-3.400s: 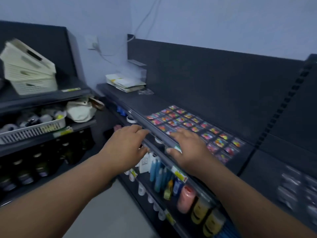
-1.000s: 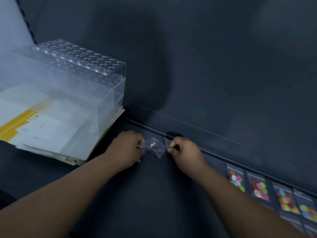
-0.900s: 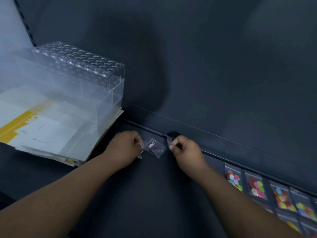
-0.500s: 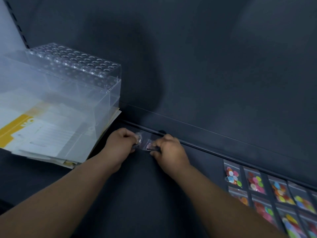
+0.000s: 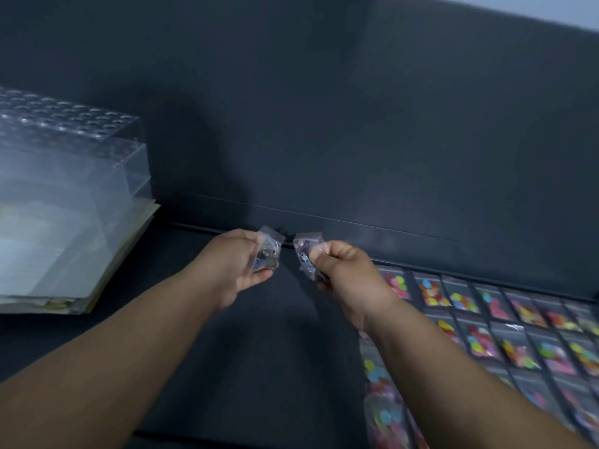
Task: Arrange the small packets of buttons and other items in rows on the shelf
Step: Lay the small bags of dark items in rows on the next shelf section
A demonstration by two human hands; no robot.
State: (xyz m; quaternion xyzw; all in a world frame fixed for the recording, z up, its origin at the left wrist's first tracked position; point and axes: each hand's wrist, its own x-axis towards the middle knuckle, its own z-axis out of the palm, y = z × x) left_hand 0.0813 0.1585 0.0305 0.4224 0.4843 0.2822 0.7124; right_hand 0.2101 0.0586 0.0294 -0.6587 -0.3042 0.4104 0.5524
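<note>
The left hand (image 5: pixel 240 264) pinches a small clear packet of dark bits (image 5: pixel 267 251); the right hand (image 5: pixel 343 270) grips a second clear packet with purplish pieces (image 5: pixel 306 254), both held over the dark shelf (image 5: pixel 275 351). The rows of colourful button packets (image 5: pixel 486 322) lie rightward, nearer the right hand. No label is readable.

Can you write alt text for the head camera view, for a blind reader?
Left hand grips a clear packet, right hand pinches a second packet, over a dark shelf. Rows of colourful button packets lie at right, a clear plastic box at left.
</note>
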